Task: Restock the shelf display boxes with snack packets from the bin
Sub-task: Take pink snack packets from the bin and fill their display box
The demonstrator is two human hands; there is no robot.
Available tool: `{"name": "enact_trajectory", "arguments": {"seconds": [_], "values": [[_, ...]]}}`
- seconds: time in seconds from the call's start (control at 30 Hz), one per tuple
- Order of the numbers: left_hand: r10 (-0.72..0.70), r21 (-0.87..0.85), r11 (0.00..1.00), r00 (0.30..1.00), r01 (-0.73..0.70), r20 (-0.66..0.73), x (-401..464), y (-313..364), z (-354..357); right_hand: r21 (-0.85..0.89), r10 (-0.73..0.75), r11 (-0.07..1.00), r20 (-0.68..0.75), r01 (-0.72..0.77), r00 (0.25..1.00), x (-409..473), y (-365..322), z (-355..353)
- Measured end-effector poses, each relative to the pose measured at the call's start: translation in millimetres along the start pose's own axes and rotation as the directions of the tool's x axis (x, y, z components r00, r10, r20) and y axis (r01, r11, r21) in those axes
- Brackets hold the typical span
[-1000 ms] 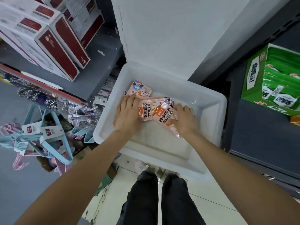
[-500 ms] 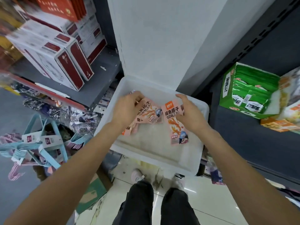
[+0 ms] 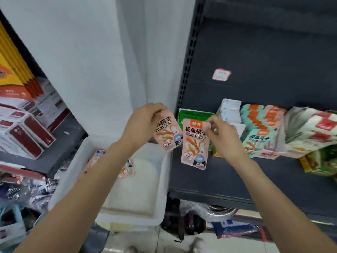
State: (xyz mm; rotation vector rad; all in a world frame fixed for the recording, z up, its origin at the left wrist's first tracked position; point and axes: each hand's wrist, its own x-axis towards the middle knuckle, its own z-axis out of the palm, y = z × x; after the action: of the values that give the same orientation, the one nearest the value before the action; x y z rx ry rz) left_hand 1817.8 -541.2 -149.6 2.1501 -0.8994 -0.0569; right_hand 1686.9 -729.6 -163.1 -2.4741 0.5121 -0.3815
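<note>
My left hand [image 3: 144,121] grips a pink snack packet [image 3: 168,136] by its top edge, tilted. My right hand [image 3: 224,137] pinches a second pink packet [image 3: 194,143] at its upper right corner, and it hangs upright. Both packets are held above the gap between the white bin [image 3: 158,194] and the dark shelf [image 3: 228,179]. Two more pink packets [image 3: 127,168] lie in the bin below my left forearm. On the shelf behind my right hand stand display boxes: a green one [image 3: 193,115] and one with teal and pink packets [image 3: 260,136].
White and red packets [image 3: 310,132] are heaped on the shelf at the right. Red and white boxes [image 3: 27,132] fill the grey shelf at the left. A white pillar [image 3: 109,61] rises behind the bin. Bagged goods lie on the floor under the shelf.
Both hands have lifted the pink packets out of the bin and carried them up and right toward the shelf. The view has swung right, showing more display boxes.
</note>
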Motion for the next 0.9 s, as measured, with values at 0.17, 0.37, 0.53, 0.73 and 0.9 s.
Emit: {"name": "enact_trajectory", "arguments": {"seconds": [0.17,0.37,0.53,0.73,0.9], "values": [[0.084,-0.021,0.996,0.996,-0.084,0.001,35.0,83.2,50.5,0.06,0.097,0.994,-0.138,-0.089,0.986,-4.1,69.4,-81.0],[0.125,-0.058,0.989,0.985,-0.133,-0.116,66.4,162.3,118.0,0.139,0.122,0.987,-0.286,-0.085,0.951,-0.5,145.8,-154.6],[0.145,-0.014,0.989,0.979,-0.148,-0.14,82.1,194.8,154.5,0.172,0.148,0.98,-0.315,-0.097,0.937,8.3,189.0,-182.8],[0.153,0.031,0.988,0.985,-0.151,-0.083,92.6,208.9,168.2,0.082,0.099,0.994,-0.345,-0.075,0.933,20.0,212.9,-187.9],[0.159,0.046,0.987,0.985,-0.156,-0.063,97.7,207.3,176.0,0.013,0.057,0.998,-0.256,-0.056,0.965,28.4,221.6,-180.4]]}}
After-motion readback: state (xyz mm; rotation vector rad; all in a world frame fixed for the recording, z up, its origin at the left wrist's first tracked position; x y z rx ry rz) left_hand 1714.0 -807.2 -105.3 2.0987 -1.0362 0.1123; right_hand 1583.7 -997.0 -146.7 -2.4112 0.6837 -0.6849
